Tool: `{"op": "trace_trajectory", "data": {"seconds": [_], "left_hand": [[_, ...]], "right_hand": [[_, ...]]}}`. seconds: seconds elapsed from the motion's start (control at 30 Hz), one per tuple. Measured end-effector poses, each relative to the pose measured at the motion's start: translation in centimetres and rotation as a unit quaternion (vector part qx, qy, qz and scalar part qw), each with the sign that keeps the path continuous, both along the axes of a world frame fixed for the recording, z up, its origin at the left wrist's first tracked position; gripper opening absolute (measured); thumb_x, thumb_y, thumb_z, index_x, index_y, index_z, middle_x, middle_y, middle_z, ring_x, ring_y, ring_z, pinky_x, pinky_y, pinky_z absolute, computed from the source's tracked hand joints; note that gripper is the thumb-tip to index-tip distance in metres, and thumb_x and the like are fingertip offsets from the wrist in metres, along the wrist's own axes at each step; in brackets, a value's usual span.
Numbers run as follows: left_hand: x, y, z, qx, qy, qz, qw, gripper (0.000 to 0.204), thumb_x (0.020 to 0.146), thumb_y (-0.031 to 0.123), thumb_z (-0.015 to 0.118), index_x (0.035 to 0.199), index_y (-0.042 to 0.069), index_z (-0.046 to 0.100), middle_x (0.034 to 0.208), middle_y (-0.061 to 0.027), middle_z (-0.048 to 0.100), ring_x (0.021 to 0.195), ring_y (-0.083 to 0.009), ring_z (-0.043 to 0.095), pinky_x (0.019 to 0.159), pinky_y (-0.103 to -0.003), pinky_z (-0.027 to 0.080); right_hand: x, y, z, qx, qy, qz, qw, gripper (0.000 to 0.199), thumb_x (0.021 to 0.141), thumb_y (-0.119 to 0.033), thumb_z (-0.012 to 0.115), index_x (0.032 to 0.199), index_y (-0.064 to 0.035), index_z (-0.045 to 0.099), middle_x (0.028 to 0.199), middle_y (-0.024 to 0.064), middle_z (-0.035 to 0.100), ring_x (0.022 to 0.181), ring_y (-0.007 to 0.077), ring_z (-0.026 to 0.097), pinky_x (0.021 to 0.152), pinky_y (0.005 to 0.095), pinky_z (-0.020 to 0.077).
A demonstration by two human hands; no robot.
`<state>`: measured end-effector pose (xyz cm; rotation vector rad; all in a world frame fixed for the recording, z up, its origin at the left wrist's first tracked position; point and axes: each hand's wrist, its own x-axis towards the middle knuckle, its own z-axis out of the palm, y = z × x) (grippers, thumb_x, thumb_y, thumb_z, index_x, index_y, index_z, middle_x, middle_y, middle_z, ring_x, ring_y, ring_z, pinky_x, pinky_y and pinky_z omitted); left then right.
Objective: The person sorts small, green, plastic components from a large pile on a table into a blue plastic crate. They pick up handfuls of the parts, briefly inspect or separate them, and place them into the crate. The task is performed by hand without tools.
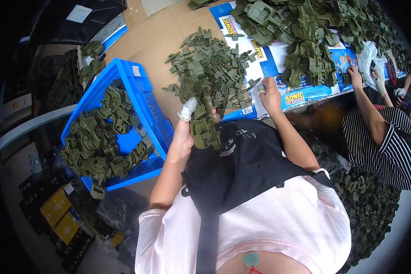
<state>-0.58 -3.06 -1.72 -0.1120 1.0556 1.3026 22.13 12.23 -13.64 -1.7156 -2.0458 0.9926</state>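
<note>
My left hand (186, 130) holds an olive-green plastic part (204, 132) just above my black apron (235, 169); its forefinger wears a white wrap. My right hand (270, 93), with a taped fingertip, reaches to the edge of a loose heap of small green plastic pieces (210, 68) on the cardboard-covered table (150, 41). Whether it grips a piece, I cannot tell.
A blue crate (144, 114) with several green parts stands at my left. A bigger pile of green parts (306, 36) lies on blue printed cartons at the far right. Another person in a striped shirt (392, 146) works at the right. More parts lie heaped low right (370, 205).
</note>
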Motion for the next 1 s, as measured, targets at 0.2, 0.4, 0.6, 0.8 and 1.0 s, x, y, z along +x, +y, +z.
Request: {"op": "trace_trajectory", "data": {"seconds": [0.2, 0.4, 0.6, 0.8, 1.0], "left_hand": [[0.2, -0.2, -0.1, 0.015, -0.069, 0.021, 0.997, 0.051, 0.081, 0.045, 0.06, 0.104, 0.0, 0.055, 0.093, -0.0133, 0.06, 0.08, -0.0224, 0.061, 0.076, -0.037, 0.053], [0.5, -0.2, 0.1, 0.03, -0.046, 0.032, 0.998, 0.052, 0.083, 0.048, 0.055, 0.107, 0.002, 0.054, 0.098, -0.0104, 0.06, 0.081, -0.0211, 0.061, 0.074, -0.037, 0.053], [1.2, 0.9, -0.3, -0.014, -0.046, -0.035, 0.998, 0.047, 0.085, 0.042, 0.056, 0.112, 0.004, 0.05, 0.102, -0.0112, 0.06, 0.081, -0.0223, 0.063, 0.067, -0.036, 0.054], [2.6, 2.8, 0.9, 0.012, -0.026, -0.059, 0.998, 0.042, 0.086, 0.041, 0.055, 0.106, 0.005, 0.054, 0.092, -0.0119, 0.062, 0.079, -0.0225, 0.063, 0.066, -0.037, 0.055], [2.6, 2.3, 0.1, 0.003, -0.019, -0.042, 0.999, 0.038, 0.088, 0.031, 0.054, 0.117, 0.008, 0.043, 0.1, -0.0104, 0.059, 0.082, -0.0205, 0.062, 0.066, -0.035, 0.055]], "right_hand": [[-2.5, -1.1, -2.8, 0.052, 0.003, -0.051, 0.997, 0.021, 0.072, -0.009, 0.062, 0.091, -0.0042, 0.056, 0.081, 0.0144, 0.057, 0.078, 0.0314, 0.056, 0.073, 0.04, 0.0438], [-0.7, -0.3, 6.1, -0.212, 0.278, 0.047, 0.936, 0.021, 0.077, 0.003, 0.056, 0.096, -0.0051, 0.049, 0.08, 0.0045, 0.056, 0.075, 0.0151, 0.057, 0.063, 0.0276, 0.0461], [-2.8, -4.0, 18.1, -0.083, 0.106, 0.494, 0.859, 0.024, 0.074, -0.003, 0.059, 0.097, -0.0068, 0.056, 0.094, 0.0126, 0.063, 0.087, 0.0335, 0.06, 0.074, 0.041, 0.048], [-4.5, -4.3, 18.4, -0.044, 0.042, 0.561, 0.826, 0.027, 0.068, 0.004, 0.054, 0.093, -0.0035, 0.059, 0.09, 0.0197, 0.06, 0.085, 0.035, 0.059, 0.073, 0.0435, 0.0477], [-4.6, -4.6, 16.7, -0.042, 0.076, 0.568, 0.819, 0.028, 0.066, 0.006, 0.051, 0.092, -0.0029, 0.057, 0.084, 0.0192, 0.059, 0.082, 0.0353, 0.059, 0.07, 0.0439, 0.0473]]}}
